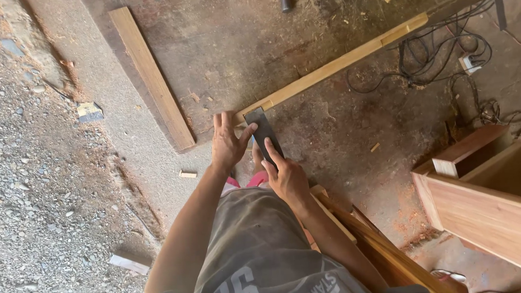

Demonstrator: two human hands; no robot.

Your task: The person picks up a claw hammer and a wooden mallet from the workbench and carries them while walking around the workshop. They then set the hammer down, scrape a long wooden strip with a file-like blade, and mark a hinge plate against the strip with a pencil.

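Nearest the camera, a grey printed shirt fills the bottom edge, both forearms reaching out from it toward 12 o'clock. Right hand [287,178]: fingers loosely curled, index finger stretched along a flat dark rectangular tool [266,134] and pressing it down; not a full grip. Left hand [229,141]: open, fingers spread, palm flat on the floor at the near end of a long pale wood strip [333,65], thumb touching the dark tool's left edge. The tool lies at that end of the strip, which runs off toward 2 o'clock. Feet mostly hidden under the hands; only a bit of red footwear shows. At 4 o'clock, reddish wooden boards [366,242] and an open wooden box [489,194], cut off by the frame edge. At 11 o'clock, a flat plank [153,78] on the sawdust-strewn floor [331,143]. Gravel [30,176] from 7 to 10 o'clock. Farthest, at 1 to 2 o'clock, tangled black cables [440,57]; items along the top edge too cropped to identify.
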